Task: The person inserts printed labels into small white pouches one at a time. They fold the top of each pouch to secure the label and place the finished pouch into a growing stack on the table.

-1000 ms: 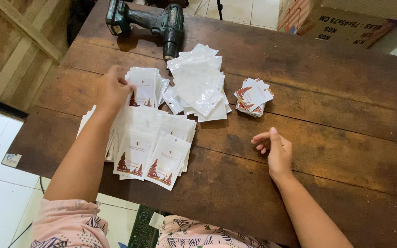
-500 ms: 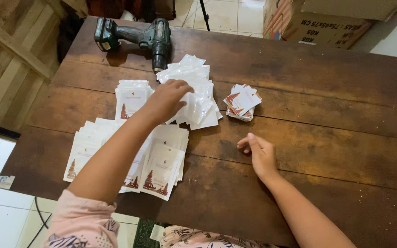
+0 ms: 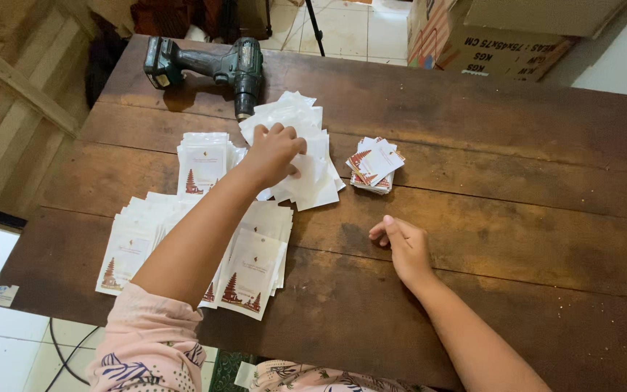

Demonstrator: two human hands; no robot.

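My left hand (image 3: 276,151) reaches over the dark wooden table (image 3: 517,189) and rests on a loose heap of plain white pouches (image 3: 306,156), fingers curled onto the top one. Beside it to the left stands a neat stack of printed pouches (image 3: 201,163) with a red tower picture. Nearer to me lie fanned rows of the same printed pouches (image 3: 252,268), partly hidden under my forearm. My right hand (image 3: 403,245) lies on the bare wood, fingers loosely curled, holding nothing. A small stack of red-and-white cards (image 3: 375,165) sits beyond it.
A dark green cordless drill (image 3: 215,69) lies at the table's far left edge. Cardboard boxes (image 3: 502,33) stand on the floor behind the table. Wooden planks (image 3: 16,94) lean at the left, and a tiled floor shows below left.
My left hand has moved right and away from me, from the printed pouches onto the heap of white pouches. My right hand has stayed put on the wood.
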